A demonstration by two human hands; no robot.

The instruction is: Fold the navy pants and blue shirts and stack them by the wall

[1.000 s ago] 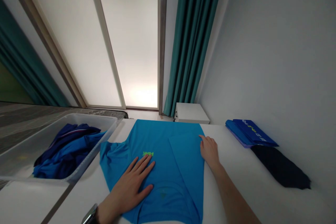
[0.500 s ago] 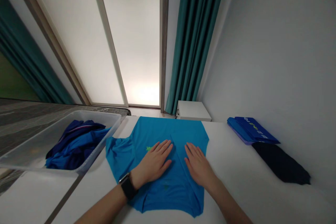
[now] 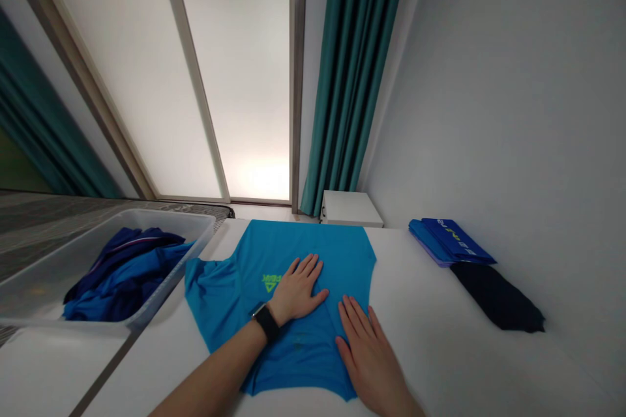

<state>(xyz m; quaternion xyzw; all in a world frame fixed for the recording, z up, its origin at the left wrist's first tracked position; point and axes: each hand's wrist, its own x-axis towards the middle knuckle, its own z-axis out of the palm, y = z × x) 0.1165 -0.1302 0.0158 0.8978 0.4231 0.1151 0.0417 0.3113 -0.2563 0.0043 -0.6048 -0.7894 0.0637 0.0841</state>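
Observation:
A bright blue T-shirt (image 3: 308,241) lies spread on the white table, one sleeve sticking out to the left and its right side folded inward. A green printed logo shows on it beside my left hand (image 3: 299,290), which rests flat on the middle of the cloth with fingers spread. A dark watch (image 3: 265,322) is on that wrist. My right hand (image 3: 364,352) lies flat on the shirt's lower right edge, fingers stretched out, partly over the table. Neither hand grips anything.
To the left, a clear plastic bin (image 3: 205,241) holds crumpled dark and bright blue clothes (image 3: 127,273). Folded blue garments (image 3: 454,241) and a dark folded garment (image 3: 499,296) lie at the right by the wall. A small white cabinet (image 3: 352,208) stands beyond the table.
My right hand has slid toward me, down to the shirt's lower right edge. My left hand has shifted slightly, uncovering more of the green logo. The view has turned slightly right.

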